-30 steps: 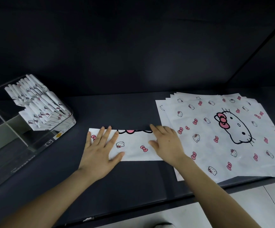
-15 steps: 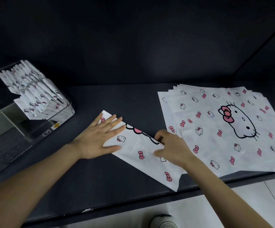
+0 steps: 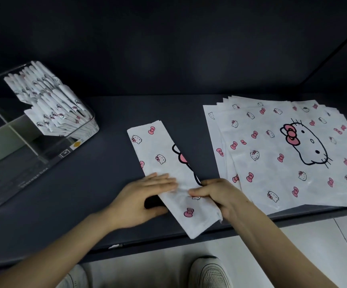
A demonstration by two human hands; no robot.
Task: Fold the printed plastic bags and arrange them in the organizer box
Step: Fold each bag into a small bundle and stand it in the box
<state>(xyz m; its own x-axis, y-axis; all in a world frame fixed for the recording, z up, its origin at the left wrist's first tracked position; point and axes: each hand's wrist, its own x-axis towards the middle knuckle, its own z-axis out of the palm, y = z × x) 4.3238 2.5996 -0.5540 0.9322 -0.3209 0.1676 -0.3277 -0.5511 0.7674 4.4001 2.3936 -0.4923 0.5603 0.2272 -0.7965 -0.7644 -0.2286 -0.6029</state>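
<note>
A white plastic bag printed with pink bows and cat faces, folded into a long strip [image 3: 162, 154], lies on the dark table, running from the middle toward the front edge. My left hand [image 3: 143, 198] holds the strip's left edge, fingers flat on top and thumb below. My right hand [image 3: 220, 196] grips its right edge with curled fingers. A fanned stack of flat printed bags [image 3: 282, 150] lies to the right. The clear organizer box [image 3: 43, 150] stands at the left, with several folded bags [image 3: 52, 104] upright in its far compartment.
The table's front edge [image 3: 147, 244] runs just below my hands; the strip's near end overhangs it slightly. My shoes [image 3: 210, 273] show on the pale floor below. A dark wall closes the back.
The folded strip has turned from lying across the table to pointing toward me. Both hands moved down to its near half, and my right hand now curls around its edge.
</note>
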